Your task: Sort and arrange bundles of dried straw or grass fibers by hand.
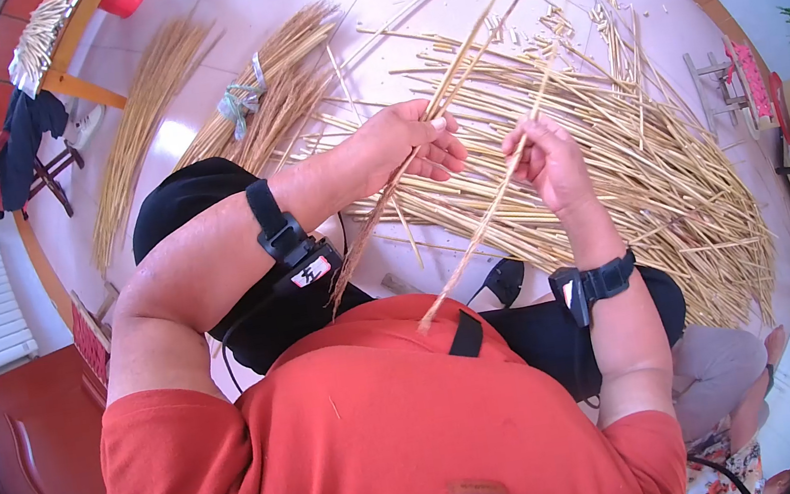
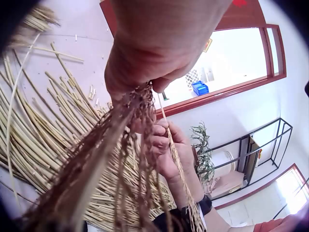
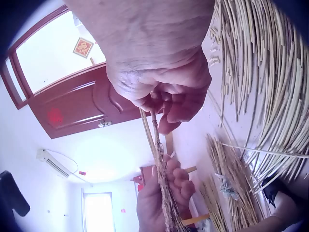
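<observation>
My left hand [image 1: 406,144] grips a few long straw-coloured stalks [image 1: 473,46] between thumb and fingers. Their reddish-brown seed heads [image 1: 368,236] hang back toward my lap and fill the front of the left wrist view. Beside it, my right hand [image 1: 553,162] pinches a single pale stalk of the same sort [image 1: 477,240], its feathery head pointing down to the red shirt. In the right wrist view the right hand [image 3: 161,82] is close above, and the left hand [image 3: 157,198] lies farther off behind the stalks.
A broad heap of cut stalks [image 1: 640,192] covers the floor ahead and to the right, with short cut pieces [image 1: 553,18] behind it. Left of it lie a tied bundle [image 1: 280,41] and a loose bundle [image 1: 134,117]. People sit at far left and lower right.
</observation>
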Demonstrator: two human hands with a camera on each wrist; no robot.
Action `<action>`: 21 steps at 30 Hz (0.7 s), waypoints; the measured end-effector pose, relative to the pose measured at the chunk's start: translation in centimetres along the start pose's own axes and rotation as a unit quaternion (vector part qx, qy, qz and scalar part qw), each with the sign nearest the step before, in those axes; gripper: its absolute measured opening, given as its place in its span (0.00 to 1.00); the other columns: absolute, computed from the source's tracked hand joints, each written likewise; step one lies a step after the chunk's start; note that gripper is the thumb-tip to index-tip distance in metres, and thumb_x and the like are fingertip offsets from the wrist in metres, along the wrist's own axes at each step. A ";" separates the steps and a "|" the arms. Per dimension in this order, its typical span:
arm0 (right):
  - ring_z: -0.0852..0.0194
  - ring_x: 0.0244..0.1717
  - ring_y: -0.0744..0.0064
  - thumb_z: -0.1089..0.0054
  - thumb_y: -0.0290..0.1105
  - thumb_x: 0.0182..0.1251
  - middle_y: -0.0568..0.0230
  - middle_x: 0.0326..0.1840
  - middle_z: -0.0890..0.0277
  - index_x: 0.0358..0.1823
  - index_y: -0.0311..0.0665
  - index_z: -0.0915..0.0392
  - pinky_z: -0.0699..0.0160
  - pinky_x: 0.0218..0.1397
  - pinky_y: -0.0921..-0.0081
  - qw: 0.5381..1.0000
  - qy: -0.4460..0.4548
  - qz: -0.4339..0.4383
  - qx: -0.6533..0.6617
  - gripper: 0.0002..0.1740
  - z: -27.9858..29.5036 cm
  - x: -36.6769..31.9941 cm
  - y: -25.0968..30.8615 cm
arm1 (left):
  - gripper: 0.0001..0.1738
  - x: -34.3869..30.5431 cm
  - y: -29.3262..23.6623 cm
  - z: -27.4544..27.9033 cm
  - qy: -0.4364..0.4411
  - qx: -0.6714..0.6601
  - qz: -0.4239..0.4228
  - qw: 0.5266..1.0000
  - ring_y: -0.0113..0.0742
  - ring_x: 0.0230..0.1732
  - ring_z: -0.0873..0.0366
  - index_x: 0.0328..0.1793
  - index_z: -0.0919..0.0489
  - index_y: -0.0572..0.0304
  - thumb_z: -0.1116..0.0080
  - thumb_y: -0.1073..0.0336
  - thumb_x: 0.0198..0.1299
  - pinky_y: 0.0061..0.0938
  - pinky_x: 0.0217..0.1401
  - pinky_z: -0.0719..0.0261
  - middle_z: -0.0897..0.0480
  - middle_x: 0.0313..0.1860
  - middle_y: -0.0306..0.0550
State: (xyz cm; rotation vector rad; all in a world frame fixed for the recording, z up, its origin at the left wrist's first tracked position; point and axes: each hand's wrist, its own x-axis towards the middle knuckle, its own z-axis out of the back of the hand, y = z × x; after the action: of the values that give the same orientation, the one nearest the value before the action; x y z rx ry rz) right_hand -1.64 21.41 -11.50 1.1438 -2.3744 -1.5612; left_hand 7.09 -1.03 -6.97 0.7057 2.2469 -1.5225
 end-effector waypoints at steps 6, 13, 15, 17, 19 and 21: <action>0.22 0.24 0.79 0.51 0.37 0.72 0.63 0.30 0.22 0.38 0.38 0.30 0.23 0.23 0.84 0.998 0.001 0.028 -0.063 0.10 -2.3 -0.2 -0.7 | 0.10 0.5 0.7 -0.8 0.010 0.000 0.030 0.999 0.42 0.46 0.18 0.49 0.30 0.60 0.59 0.63 0.71 0.33 0.45 0.17 0.20 0.44 0.53; 0.22 0.25 0.79 0.49 0.40 0.71 0.64 0.30 0.22 0.39 0.38 0.30 0.24 0.26 0.83 0.993 -0.012 0.023 -0.112 0.12 -1.4 0.2 -1.0 | 0.11 0.8 1.3 -1.4 0.115 0.022 0.044 0.992 0.31 0.23 0.20 0.51 0.31 0.58 0.55 0.61 0.69 0.23 0.26 0.20 0.20 0.30 0.47; 0.23 0.25 0.79 0.46 0.42 0.70 0.64 0.31 0.22 0.40 0.38 0.30 0.24 0.26 0.84 0.992 -0.029 -0.022 -0.121 0.14 -1.7 -0.1 -1.0 | 0.11 1.2 1.4 -1.5 0.081 0.096 0.043 0.991 0.26 0.16 0.26 0.52 0.31 0.57 0.55 0.61 0.69 0.19 0.20 0.27 0.23 0.25 0.42; 0.24 0.24 0.80 0.44 0.43 0.68 0.63 0.33 0.22 0.42 0.37 0.29 0.25 0.26 0.84 0.992 -0.035 -0.038 -0.115 0.16 -1.9 -0.6 -1.1 | 0.11 1.1 1.6 -1.8 0.072 0.105 0.043 0.991 0.24 0.15 0.29 0.52 0.30 0.56 0.56 0.61 0.70 0.18 0.18 0.30 0.26 0.22 0.39; 0.25 0.23 0.81 0.44 0.42 0.68 0.62 0.34 0.22 0.43 0.36 0.29 0.25 0.25 0.84 0.997 0.003 -0.040 -0.073 0.15 -1.8 -0.8 -1.2 | 0.11 1.1 1.8 -1.8 0.103 0.116 0.058 0.986 0.24 0.17 0.27 0.52 0.29 0.55 0.57 0.60 0.70 0.18 0.19 0.29 0.25 0.24 0.40; 0.26 0.22 0.81 0.44 0.41 0.68 0.62 0.33 0.22 0.43 0.36 0.29 0.25 0.25 0.83 0.998 0.012 -0.036 -0.054 0.14 -2.0 -0.9 -0.8 | 0.11 0.8 2.0 -2.2 0.114 0.121 0.071 0.984 0.25 0.18 0.26 0.52 0.29 0.55 0.57 0.60 0.70 0.18 0.21 0.27 0.24 0.25 0.40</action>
State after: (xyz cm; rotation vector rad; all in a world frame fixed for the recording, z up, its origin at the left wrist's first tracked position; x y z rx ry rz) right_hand 0.36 20.28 -10.92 1.2307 -2.2278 -1.6636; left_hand 7.55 1.82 -8.06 1.1389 2.1313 -1.7358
